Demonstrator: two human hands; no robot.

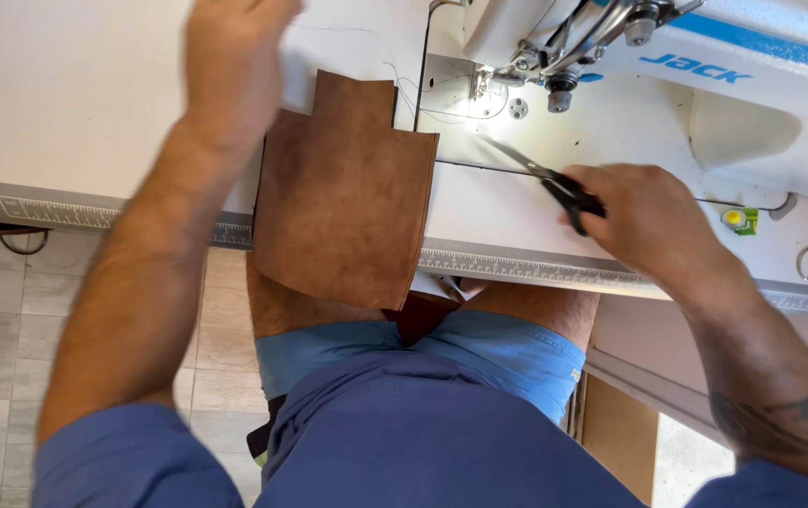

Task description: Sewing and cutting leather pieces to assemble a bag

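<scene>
The right hand point(653, 221), at centre right, grips one pair of black-handled steel scissors point(547, 179), blades closed and aimed at the needle area. The left hand point(234, 61), upper left, is blurred; I cannot tell its grip. One brown suede-like piece point(343, 202) lies mid-frame over the white table's edge point(74, 113), beside one white sewing machine point(705, 85). This looks like thread trimming; the trailing threads point(413, 94) would need careful blade placement.

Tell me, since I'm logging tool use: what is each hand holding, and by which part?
The right hand holds black-handled metal scissors by the handles. The left hand holds nothing visible.
</scene>
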